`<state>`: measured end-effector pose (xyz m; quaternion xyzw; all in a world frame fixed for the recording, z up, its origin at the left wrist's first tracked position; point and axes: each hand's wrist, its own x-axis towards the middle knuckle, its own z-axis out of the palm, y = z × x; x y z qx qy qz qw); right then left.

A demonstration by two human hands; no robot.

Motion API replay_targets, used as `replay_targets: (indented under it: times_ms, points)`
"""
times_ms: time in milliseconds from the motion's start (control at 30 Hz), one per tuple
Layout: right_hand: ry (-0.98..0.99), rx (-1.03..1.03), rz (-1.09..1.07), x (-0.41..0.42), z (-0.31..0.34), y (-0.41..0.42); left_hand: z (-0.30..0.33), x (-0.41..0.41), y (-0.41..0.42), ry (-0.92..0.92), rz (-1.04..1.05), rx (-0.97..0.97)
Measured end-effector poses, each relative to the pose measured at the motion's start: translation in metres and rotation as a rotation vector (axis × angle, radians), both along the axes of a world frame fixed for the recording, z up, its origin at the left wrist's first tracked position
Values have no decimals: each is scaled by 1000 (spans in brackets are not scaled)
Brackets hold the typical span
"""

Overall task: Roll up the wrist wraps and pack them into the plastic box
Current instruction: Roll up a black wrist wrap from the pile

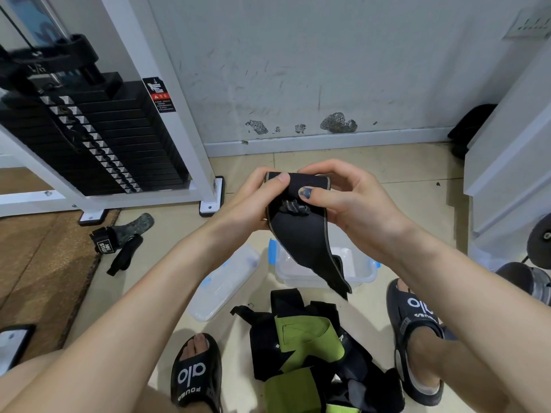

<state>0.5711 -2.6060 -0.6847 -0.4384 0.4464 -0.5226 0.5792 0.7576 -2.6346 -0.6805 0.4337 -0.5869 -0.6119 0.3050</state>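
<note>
Both hands hold a black wrist wrap with tan edging up in front of me. My left hand grips its top left corner, thumb on top. My right hand pinches the top right part, thumb pressed on the fabric near a small black loop. The wrap's free tail hangs down over the clear plastic box on the floor. The box's clear lid with blue clips lies to the left of it. A pile of black and green wraps lies between my feet.
A weight-stack machine with a white frame stands at the left. Black lifting straps lie on the floor near a brown mat. White furniture and a dumbbell are at the right. My sandalled feet flank the pile.
</note>
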Motion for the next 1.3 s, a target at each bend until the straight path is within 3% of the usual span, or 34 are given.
replay_targets:
  times_ms: [200, 300, 400, 600, 833, 1033, 1200, 1300]
  points:
    - [41, -39, -12, -2, -3, -2, 4, -2, 4, 25, 40, -33]
    - [-28, 82, 53, -4, 1, 0, 6, -2, 4, 60, 13, -48]
    - [24, 162, 104, -3, 1, 2, 5, 1, 2, 71, -10, -82]
    - [17, 61, 49, 0, -1, 1, 1, 3, 1, 11, 0, -163]
    - [65, -41, -4, 0, -4, 0, 3, -5, 1, -7, 54, 54]
    - [193, -70, -17, -1, -4, 0, 3, -5, 3, 22, 121, 61]
    - [41, 106, 74, 5, -3, -2, 4, -7, 2, 78, 170, 49]
    - [-49, 132, -65, 8, 2, -5, 2, -9, -2, 41, 218, 10]
